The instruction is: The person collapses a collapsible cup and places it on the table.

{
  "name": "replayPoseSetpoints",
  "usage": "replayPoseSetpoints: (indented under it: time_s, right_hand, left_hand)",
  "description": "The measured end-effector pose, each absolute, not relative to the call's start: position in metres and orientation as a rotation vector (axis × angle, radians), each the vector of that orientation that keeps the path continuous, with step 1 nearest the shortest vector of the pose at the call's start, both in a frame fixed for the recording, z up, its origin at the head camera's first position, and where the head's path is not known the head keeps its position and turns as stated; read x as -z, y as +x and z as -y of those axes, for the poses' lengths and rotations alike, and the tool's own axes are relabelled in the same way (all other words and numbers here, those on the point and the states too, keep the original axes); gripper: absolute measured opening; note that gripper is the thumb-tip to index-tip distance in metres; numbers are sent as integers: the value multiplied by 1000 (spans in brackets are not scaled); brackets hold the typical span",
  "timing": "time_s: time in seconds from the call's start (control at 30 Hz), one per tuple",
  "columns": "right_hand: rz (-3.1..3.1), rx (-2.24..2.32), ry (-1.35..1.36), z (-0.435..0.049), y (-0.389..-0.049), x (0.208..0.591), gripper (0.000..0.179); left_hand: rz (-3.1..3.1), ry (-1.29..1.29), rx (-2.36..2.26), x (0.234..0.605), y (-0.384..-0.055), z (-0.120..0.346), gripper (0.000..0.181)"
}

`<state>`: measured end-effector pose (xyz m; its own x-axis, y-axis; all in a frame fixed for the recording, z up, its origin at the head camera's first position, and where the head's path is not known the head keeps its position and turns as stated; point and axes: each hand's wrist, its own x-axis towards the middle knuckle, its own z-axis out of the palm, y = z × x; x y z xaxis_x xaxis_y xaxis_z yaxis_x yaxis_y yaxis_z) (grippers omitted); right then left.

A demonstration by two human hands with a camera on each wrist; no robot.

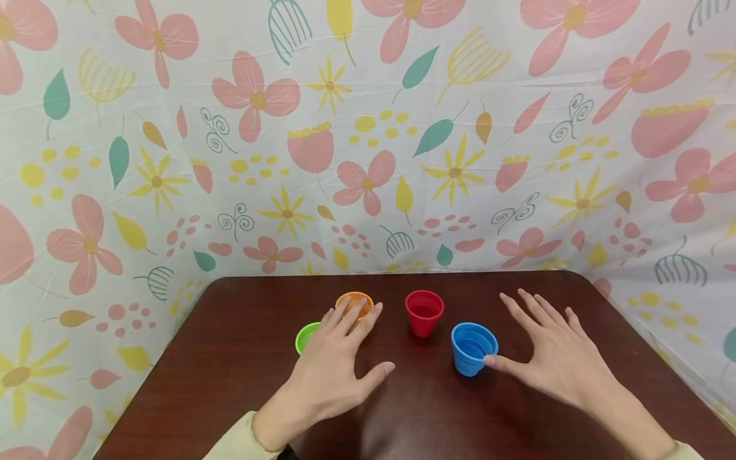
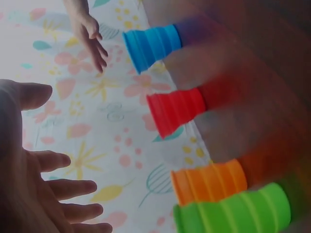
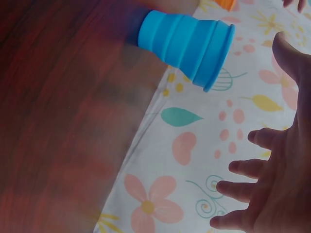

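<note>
Four ribbed cups stand mouth up on the table. My left hand [image 1: 339,367], fingers spread, hovers above the near side of the green cup [image 1: 306,337] and orange cup [image 1: 361,299], hiding parts of both in the head view. The left wrist view shows it apart from the green cup [image 2: 238,213] and orange cup [image 2: 209,180]. Centrally stands the red cup [image 1: 423,313]. My right hand [image 1: 554,358] is spread in the air right of the blue cup [image 1: 473,348]; its thumb overlaps the rim in the head view, but a gap shows beside the blue cup [image 3: 187,46] in the right wrist view.
The cups stand on a dark brown wooden table [image 1: 230,358]. A white cloth [image 1: 368,128] printed with flowers and leaves hangs behind it and along both sides. Light sleeves [image 1: 244,441] cover the forearms near the bottom edge.
</note>
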<state>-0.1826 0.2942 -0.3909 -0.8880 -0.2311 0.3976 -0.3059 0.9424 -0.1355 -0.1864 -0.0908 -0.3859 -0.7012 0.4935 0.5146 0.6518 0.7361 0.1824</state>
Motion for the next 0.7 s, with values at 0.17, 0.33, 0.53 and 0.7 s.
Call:
replayPoseSetpoints:
  time_s: [0.17, 0.33, 0.53, 0.7]
  right_hand:
    - [2760, -288, 390, -294, -183, 394, 116]
    - [2838, -315, 389, -293, -185, 397, 117]
    - [2882, -448, 400, -292, -187, 403, 111]
    - [2871, -578, 441, -292, -190, 407, 105]
  left_hand:
    - [2505, -907, 546, 394, -186, 77, 82]
    - [2551, -937, 567, 404, -187, 62, 83]
    - [2602, -961, 652, 413, -188, 46, 85]
    - [2668, -960, 775, 417, -193, 35, 86]
